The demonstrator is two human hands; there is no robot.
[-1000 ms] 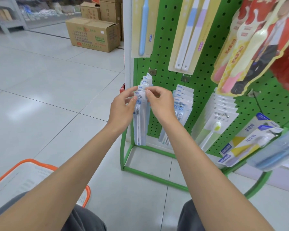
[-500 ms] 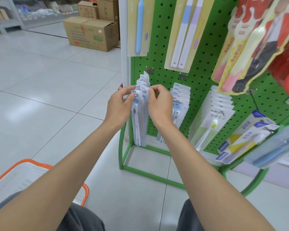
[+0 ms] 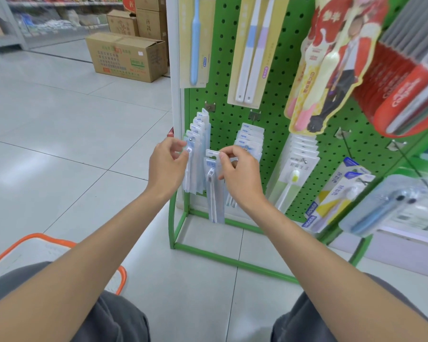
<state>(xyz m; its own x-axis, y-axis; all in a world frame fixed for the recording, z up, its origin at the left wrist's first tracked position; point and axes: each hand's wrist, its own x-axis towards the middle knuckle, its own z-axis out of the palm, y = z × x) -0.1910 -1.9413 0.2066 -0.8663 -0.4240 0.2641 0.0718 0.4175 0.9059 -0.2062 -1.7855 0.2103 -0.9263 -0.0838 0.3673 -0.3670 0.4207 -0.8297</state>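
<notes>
Currently I am gripping the toothbrush pack point(image 3: 214, 201) with my right hand point(image 3: 240, 176): thumb and forefinger are pinching the white hang tab at its top, and the remaining fingers are curling behind the card. The pack is hanging free of any hook, nearly upright with its lower end swinging slightly to the right. It is sitting in front of the green pegboard rack point(image 3: 274, 119), between the hanging row point(image 3: 198, 134) on the leftmost hook and the second row point(image 3: 250, 137) just to its right. Its lower edge is showing just above the rack's base frame.

My left hand point(image 3: 166, 169) is working at the hanging row. Its fingers are curling, and thumb and forefinger are pinching the left edge of the front pack there, close to the hook's tip. The two hands are staying apart, with the held pack between them.

Further right, a third row point(image 3: 294, 169) is showing a brush with a yellow head. Larger toothbrush cards are hanging higher up the rack. An orange-rimmed basket point(image 3: 35, 239) is sitting on the tiled floor point(image 3: 72, 144) beside my left knee. A cardboard box point(image 3: 126, 55) is standing on the floor well behind the rack, with more boxes stacked behind it.
</notes>
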